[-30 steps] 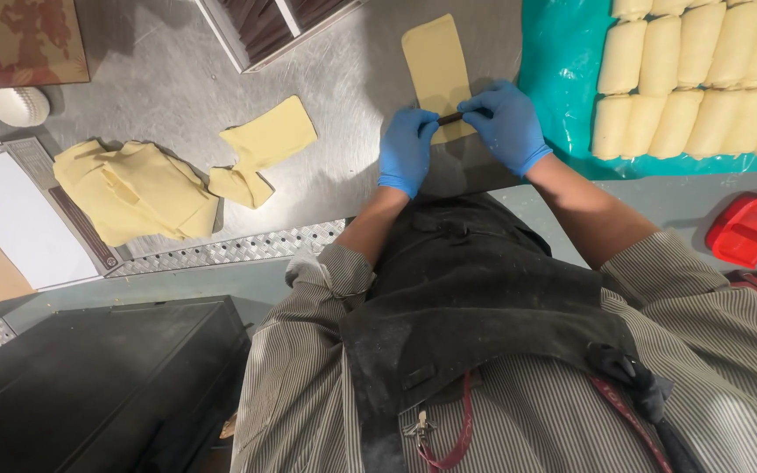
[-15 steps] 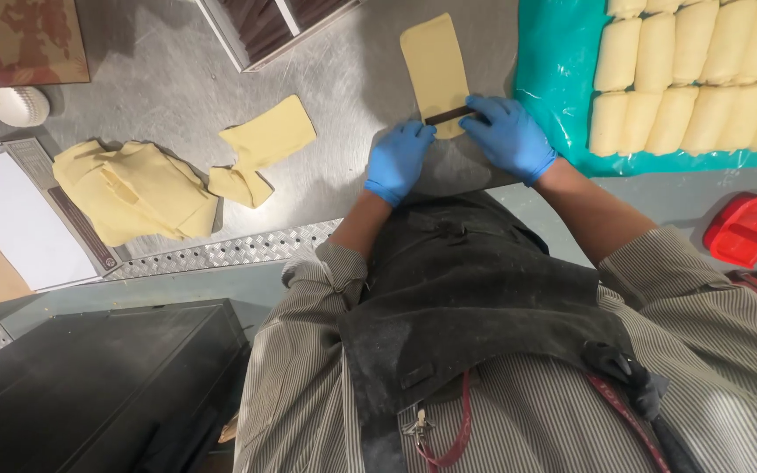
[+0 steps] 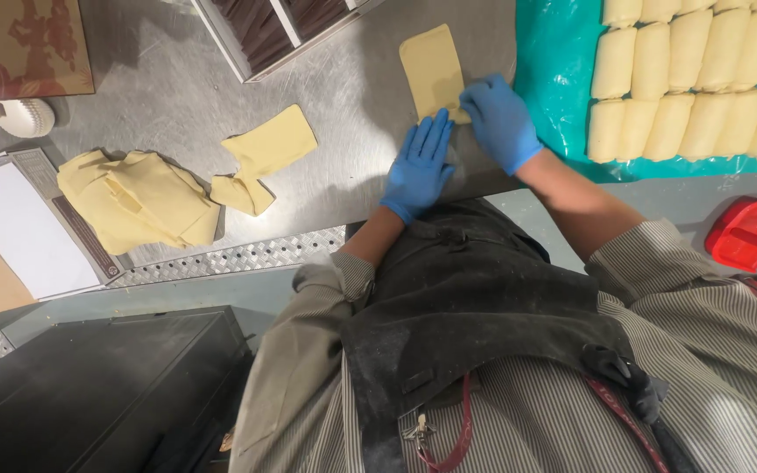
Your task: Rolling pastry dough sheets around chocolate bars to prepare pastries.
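A flat rectangle of pale yellow dough [image 3: 431,68] lies on the steel table [image 3: 177,105]. Both my hands wear blue gloves. My left hand [image 3: 420,166] lies flat, fingers spread, just below the dough's near end. My right hand [image 3: 499,121] presses its fingers on the near right corner of the dough, where the edge looks folded. Neither hand grips anything that I can see.
A teal sheet [image 3: 554,79] at the right carries rows of rolled dough pieces [image 3: 694,79]. A pile of dough scraps [image 3: 137,197] and a loose dough piece [image 3: 265,153] lie left. A tray of dark sticks [image 3: 273,26] stands at the back; a red scoop [image 3: 751,232] sits right.
The dark stick held between both hands is no longer visible. My left hand has flattened onto the table and my right hand has moved onto the dough's near end.
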